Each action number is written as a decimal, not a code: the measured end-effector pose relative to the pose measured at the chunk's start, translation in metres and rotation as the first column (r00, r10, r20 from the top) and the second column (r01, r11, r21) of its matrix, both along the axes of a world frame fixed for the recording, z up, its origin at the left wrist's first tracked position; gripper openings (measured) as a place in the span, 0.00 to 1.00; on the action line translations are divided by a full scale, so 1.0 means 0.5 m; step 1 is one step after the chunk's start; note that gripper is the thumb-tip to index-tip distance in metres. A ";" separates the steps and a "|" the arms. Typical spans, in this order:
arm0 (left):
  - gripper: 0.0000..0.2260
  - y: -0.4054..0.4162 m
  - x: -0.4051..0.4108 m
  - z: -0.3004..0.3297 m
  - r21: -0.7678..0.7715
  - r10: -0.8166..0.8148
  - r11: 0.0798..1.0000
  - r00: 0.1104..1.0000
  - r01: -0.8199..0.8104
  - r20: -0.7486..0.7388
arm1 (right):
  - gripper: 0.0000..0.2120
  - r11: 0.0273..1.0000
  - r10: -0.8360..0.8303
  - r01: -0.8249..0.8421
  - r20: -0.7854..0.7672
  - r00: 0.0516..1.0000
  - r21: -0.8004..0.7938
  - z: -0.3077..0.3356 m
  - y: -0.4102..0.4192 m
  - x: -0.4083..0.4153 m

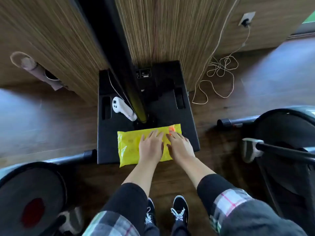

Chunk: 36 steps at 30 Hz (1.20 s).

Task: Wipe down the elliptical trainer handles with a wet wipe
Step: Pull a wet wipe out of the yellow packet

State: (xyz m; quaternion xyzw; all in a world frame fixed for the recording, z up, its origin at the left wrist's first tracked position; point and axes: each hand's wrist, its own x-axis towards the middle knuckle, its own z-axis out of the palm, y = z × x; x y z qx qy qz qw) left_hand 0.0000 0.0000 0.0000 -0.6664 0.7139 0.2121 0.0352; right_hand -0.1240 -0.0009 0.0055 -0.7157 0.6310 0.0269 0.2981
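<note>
Machines sit on both flanks, so starting from the far left: a dark round flywheel housing [32, 200] with a red patch on it fills the bottom-left corner, with a grey bar end [85, 155] poking toward the middle. Next over, a black square base plate [109, 150] lies on the wood floor [56, 133], a tall dark post [134, 99] rises out of it, and a white controller [121, 109] lies just beside the foot of that post. On the near part of the plate lies the yellow wet wipe pack [129, 145], its near edge hanging a little over the plate's front edge onto the floor side. Both hands are on the right half of the pack: the left hand [150, 147] is open and flat, fingers spread, pressing down on top; the right hand [180, 147] is right next to it, fingertips reaching up by the orange tab [171, 128] near the pack's far right corner, though it's too blurry to say if it's actually pinching it. Black sneakers [179, 212] show below. Further right, a pale cord [219, 70] lies tangled on the floor, and another machine's dark housing [279, 133] with a black handle bar [286, 152] takes up the right edge.
</note>
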 end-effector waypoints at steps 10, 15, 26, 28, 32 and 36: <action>0.20 0.027 0.010 -0.093 -0.248 -0.034 0.968 0.999 0.040 0.031 | 0.21 0.996 -0.019 0.025 0.070 0.997 -0.086 -0.067 0.007 -0.013; 0.19 0.027 -0.004 -0.088 -0.321 0.018 0.947 1.000 -0.024 -0.023 | 0.22 0.995 -0.041 0.049 0.092 0.995 -0.082 -0.070 0.007 -0.015; 0.07 0.040 -0.002 -0.089 -0.391 0.083 0.910 0.984 -0.138 -0.156 | 0.22 0.990 -0.102 0.112 0.101 0.990 -0.091 -0.068 0.011 -0.008; 0.03 0.043 0.015 -0.091 -0.383 0.170 0.892 0.964 -0.239 -0.206 | 0.22 0.988 -0.118 0.127 0.099 0.988 -0.092 -0.067 0.010 -0.007; 0.08 0.044 0.092 -0.077 -0.158 0.510 0.810 0.812 -0.564 -0.284 | 0.22 0.989 -0.118 0.126 0.097 0.988 -0.083 -0.066 0.008 -0.007; 0.10 0.053 0.152 -0.045 -0.056 0.587 0.768 0.737 -0.638 -0.334 | 0.22 0.986 -0.117 0.127 0.089 0.989 -0.110 -0.065 0.010 0.001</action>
